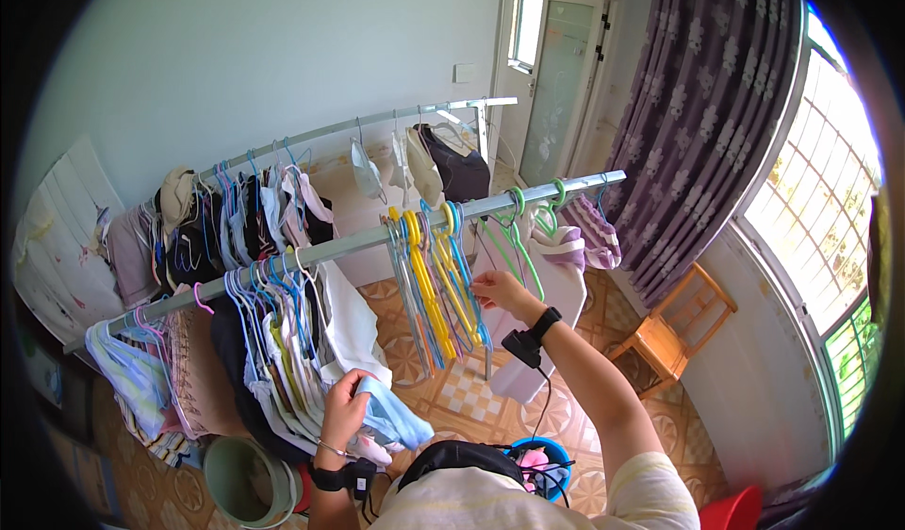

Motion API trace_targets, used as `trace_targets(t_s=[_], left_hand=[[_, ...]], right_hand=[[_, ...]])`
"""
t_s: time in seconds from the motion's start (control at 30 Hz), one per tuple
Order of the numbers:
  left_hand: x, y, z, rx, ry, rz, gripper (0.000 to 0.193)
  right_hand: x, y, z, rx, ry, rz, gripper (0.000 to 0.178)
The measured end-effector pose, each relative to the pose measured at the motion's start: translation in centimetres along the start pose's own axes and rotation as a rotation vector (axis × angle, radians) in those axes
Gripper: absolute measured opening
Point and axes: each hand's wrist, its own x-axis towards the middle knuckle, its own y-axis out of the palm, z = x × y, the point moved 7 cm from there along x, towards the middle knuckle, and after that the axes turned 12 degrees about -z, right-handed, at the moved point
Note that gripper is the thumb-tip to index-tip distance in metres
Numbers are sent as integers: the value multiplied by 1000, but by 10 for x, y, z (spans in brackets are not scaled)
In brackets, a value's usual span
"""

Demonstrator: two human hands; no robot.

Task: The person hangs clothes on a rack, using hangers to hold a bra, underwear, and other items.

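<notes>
My left hand point(345, 409) is closed on a light blue garment point(396, 417), which hangs folded from the fingers over the near side of the front rail. My right hand point(505, 293) reaches up to the right end of a bunch of bare hangers. Its fingertips are pinched on the edge of a blue hanger point(468, 280). Beside that one, several yellow hangers point(419, 271) and others hang close together from the metal rail point(358, 241). Left of the bunch, a white garment point(349, 327) hangs just beyond my left hand.
Clothes on hangers point(283, 360) crowd the rail's left part; green hangers point(518, 238) and striped items point(596, 233) hang at its right. A second rail point(330, 132) with clothes stands behind. A green bucket point(247, 478), a blue basin point(566, 455) and a wooden chair point(665, 341) stand on the floor.
</notes>
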Motion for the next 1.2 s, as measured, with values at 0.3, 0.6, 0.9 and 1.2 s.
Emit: trace_targets(t_s=[0.3,0.6,0.9,1.2], left_hand=[[-5,-3,-9,-4,23,-7,14],[-9,3,-7,-109,-133,22,25],[-5,16,-12,-105,-34,83,27],[29,19,-46,-46,-63,-76,14]], right_hand=[[-8,-52,9,-188,-218,-328,21],[-17,-8,30,-323,-581,-482,18],[-13,-27,12,173,-194,-347,12],[-193,-124,89,160,-196,-364,14]])
